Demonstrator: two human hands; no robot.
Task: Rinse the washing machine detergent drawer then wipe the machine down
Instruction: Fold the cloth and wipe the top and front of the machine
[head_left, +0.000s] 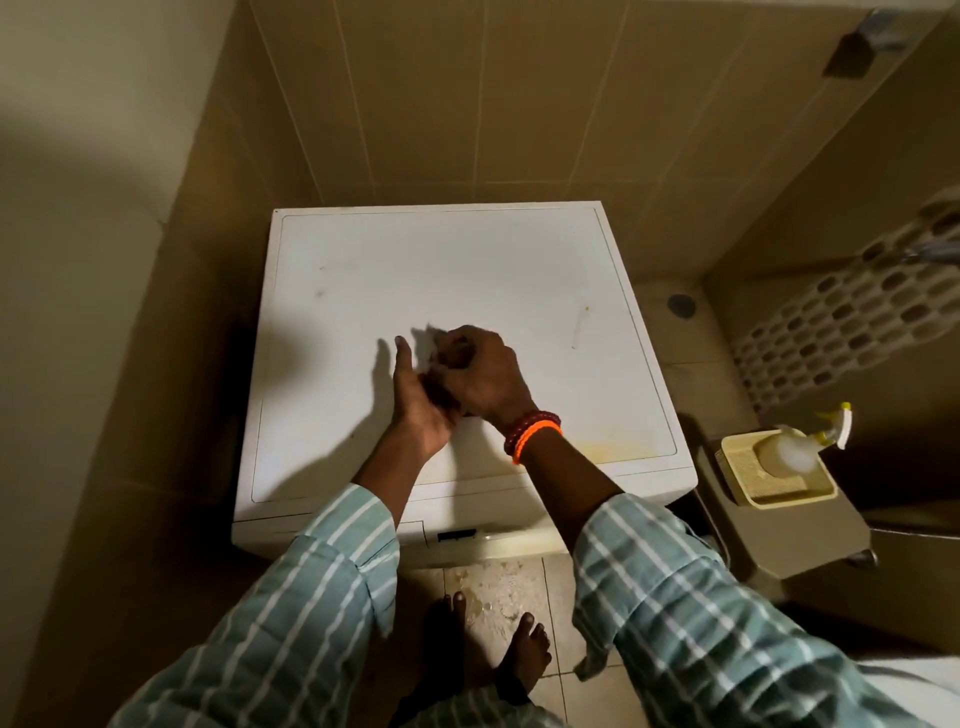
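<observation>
The white washing machine (467, 270) stands below me, and its flat top shows faint smudges and a yellowish stain near the front right corner. Both hands hover over the middle of the lid. My right hand (485, 376), with red and orange bracelets at the wrist, is closed around a small dark brown wad (441, 395), which may be a cloth or a scrubber. My left hand (413, 400) is held flat and upright, fingers straight, palm pressed against the wad. The detergent drawer front (410, 530) sits closed at the machine's upper left, partly hidden by my left sleeve.
A spray bottle (792, 449) lies in a cream tray (821, 491) on a grey ledge to the right of the machine. Tiled walls close in behind and on the left. A floor drain (681, 304) lies behind the ledge. My bare feet (524, 654) stand on wet floor tiles.
</observation>
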